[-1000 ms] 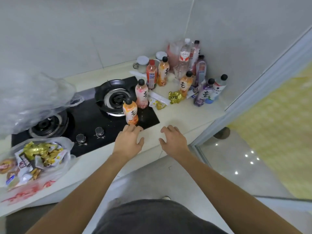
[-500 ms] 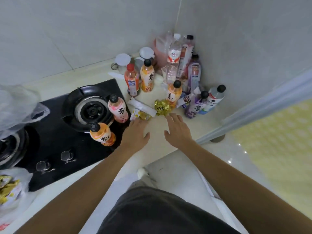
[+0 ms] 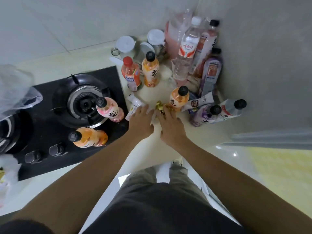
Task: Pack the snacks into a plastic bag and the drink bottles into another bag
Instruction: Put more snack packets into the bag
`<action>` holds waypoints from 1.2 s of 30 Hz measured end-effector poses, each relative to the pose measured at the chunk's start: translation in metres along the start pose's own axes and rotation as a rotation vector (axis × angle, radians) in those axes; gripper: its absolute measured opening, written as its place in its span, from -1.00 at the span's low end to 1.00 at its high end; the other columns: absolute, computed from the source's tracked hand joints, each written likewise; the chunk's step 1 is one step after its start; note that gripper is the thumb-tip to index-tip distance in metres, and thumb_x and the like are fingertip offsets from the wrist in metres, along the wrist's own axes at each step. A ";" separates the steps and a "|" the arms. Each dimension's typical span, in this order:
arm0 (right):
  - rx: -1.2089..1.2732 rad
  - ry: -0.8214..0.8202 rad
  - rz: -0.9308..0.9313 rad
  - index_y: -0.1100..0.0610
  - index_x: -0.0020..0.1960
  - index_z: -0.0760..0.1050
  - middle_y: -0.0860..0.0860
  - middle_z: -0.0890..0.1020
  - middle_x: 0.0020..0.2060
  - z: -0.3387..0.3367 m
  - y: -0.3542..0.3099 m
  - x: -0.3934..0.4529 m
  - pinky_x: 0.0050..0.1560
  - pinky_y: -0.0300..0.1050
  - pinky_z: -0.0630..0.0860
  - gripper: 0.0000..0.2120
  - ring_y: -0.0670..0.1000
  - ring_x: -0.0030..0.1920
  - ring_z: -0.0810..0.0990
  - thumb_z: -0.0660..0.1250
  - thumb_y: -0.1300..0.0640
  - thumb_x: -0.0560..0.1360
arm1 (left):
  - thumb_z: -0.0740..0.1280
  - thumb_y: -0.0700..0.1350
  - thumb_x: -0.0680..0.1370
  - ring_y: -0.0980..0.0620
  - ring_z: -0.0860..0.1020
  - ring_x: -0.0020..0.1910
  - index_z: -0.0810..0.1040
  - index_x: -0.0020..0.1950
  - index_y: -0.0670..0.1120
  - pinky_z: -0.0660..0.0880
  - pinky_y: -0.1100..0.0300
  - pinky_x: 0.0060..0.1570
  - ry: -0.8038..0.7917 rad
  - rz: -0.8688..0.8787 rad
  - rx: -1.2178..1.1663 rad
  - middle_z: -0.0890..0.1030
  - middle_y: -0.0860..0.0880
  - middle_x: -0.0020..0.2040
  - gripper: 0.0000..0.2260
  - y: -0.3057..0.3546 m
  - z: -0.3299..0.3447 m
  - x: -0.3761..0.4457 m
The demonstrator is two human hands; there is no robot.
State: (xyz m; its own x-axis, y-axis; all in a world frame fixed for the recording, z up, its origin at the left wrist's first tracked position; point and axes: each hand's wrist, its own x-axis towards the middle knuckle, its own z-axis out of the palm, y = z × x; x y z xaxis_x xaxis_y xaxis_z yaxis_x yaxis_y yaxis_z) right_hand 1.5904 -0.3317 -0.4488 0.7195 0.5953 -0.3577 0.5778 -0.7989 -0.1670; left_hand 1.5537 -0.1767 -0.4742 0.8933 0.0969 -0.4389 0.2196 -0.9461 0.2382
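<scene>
The snacks lie loose on the pale surface [image 3: 168, 142] beside the stove: a gold-wrapped snack [image 3: 160, 106] sits just in front of an orange bottle [image 3: 179, 98], and a white snack packet [image 3: 135, 103] lies next to the hob's edge. Your left hand [image 3: 141, 123] rests palm-down with its fingers spread over the white packet, and your right hand [image 3: 170, 124] lies flat beside it, fingertips touching the gold wrapper; neither grip has closed on anything. Two drink bottles stand on the black stove [image 3: 50, 119], a pink bottle [image 3: 109, 111] near the burner and a second orange bottle [image 3: 89, 137] by the knobs. More bottles crowd the corner by the wall. A clear plastic bag [image 3: 15, 88] hangs at the left edge.
</scene>
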 end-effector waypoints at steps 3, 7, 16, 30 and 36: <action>0.043 -0.014 0.017 0.06 0.64 0.08 0.17 0.14 0.58 0.004 0.003 -0.006 0.21 0.03 0.59 -0.08 0.22 0.45 0.37 0.50 0.15 0.42 | 0.38 0.00 0.54 -0.21 0.10 0.61 0.20 0.62 0.00 0.30 -0.14 0.49 0.011 -0.006 -0.015 0.07 -0.06 0.66 -0.31 0.005 0.012 -0.011; 0.071 -0.021 0.013 0.04 0.59 0.19 0.17 0.21 0.53 0.008 0.014 -0.016 0.12 -0.02 0.59 -0.13 0.19 0.24 0.55 0.53 0.17 0.38 | 0.37 -0.03 0.57 -0.17 0.10 0.62 0.18 0.63 0.00 0.30 -0.09 0.50 0.007 -0.014 -0.025 0.05 -0.03 0.67 -0.33 0.009 0.022 -0.027; -0.044 0.054 -0.140 0.07 0.59 0.23 0.16 0.23 0.60 0.005 0.029 -0.015 0.39 0.12 0.37 -0.15 0.22 0.57 0.20 0.51 0.11 0.38 | 0.50 0.04 0.45 -0.23 0.14 0.61 0.29 0.57 0.06 0.28 -0.23 0.49 0.132 -0.113 -0.002 0.16 -0.10 0.64 -0.26 0.002 0.037 -0.059; 0.104 -0.009 -0.088 -0.06 0.38 0.36 0.12 0.20 0.52 0.019 0.040 -0.032 0.08 0.05 0.65 -0.35 0.21 0.31 0.38 0.57 0.17 0.40 | 0.54 -0.05 0.36 -0.25 0.37 0.33 0.51 0.23 0.01 0.52 -0.10 0.13 0.115 -0.195 0.051 0.39 -0.21 0.42 -0.53 0.013 0.050 -0.069; 0.068 -0.095 -0.077 -0.06 0.44 0.31 0.07 0.16 0.50 0.020 0.049 -0.039 0.10 0.04 0.63 -0.29 0.21 0.35 0.37 0.57 0.18 0.41 | 0.58 -0.13 0.32 -0.22 0.43 0.06 0.50 0.18 -0.04 0.52 -0.05 -0.09 0.166 -0.205 0.063 0.45 -0.20 0.15 -0.52 0.026 0.051 -0.075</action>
State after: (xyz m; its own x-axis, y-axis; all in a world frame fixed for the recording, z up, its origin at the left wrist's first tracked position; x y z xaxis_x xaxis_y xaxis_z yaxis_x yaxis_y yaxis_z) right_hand 1.5832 -0.3962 -0.4612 0.6326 0.6464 -0.4265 0.5999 -0.7573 -0.2580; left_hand 1.4719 -0.2242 -0.4797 0.8858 0.3328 -0.3235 0.3825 -0.9182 0.1026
